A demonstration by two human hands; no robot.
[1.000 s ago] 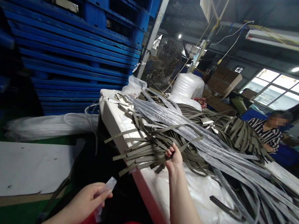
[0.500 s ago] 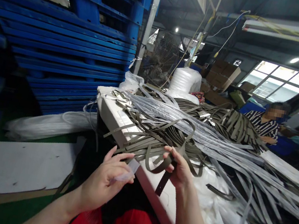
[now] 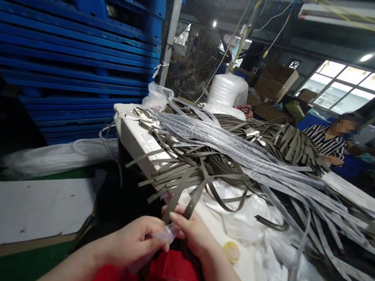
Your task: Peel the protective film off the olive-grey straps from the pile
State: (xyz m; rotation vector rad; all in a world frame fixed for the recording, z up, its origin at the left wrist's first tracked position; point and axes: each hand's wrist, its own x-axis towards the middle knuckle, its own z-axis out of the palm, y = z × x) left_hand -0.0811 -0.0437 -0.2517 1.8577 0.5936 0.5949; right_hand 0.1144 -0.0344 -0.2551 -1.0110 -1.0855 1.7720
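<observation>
My left hand (image 3: pixel 134 241) is closed on a thin clear plastic sleeve (image 3: pixel 167 234), pinched between thumb and fingers low in front of my body. Right beside it, my right hand (image 3: pixel 196 234) grips an olive-grey flat strap (image 3: pixel 195 198); two lengths of strap rise from my fingers towards the table edge. The two hands meet at the mouth of the plastic, and whether the strap end is inside it cannot be made out. Beyond them lies a tangled pile of similar straps (image 3: pixel 171 171) on the white table (image 3: pixel 137 139).
Long clear-sleeved strips (image 3: pixel 235 153) lie across the pile. A yellow-rimmed roll (image 3: pixel 231 252) sits right of my hand. Blue pallets (image 3: pixel 89 57) are stacked at left, and a white plastic roll (image 3: pixel 226 92) stands behind. A person in a striped top (image 3: pixel 325 142) is at far right.
Both hands have come together lower and nearer my body. My right hand has brought the strap from the table edge to the plastic in my left. The yellow-rimmed roll now shows.
</observation>
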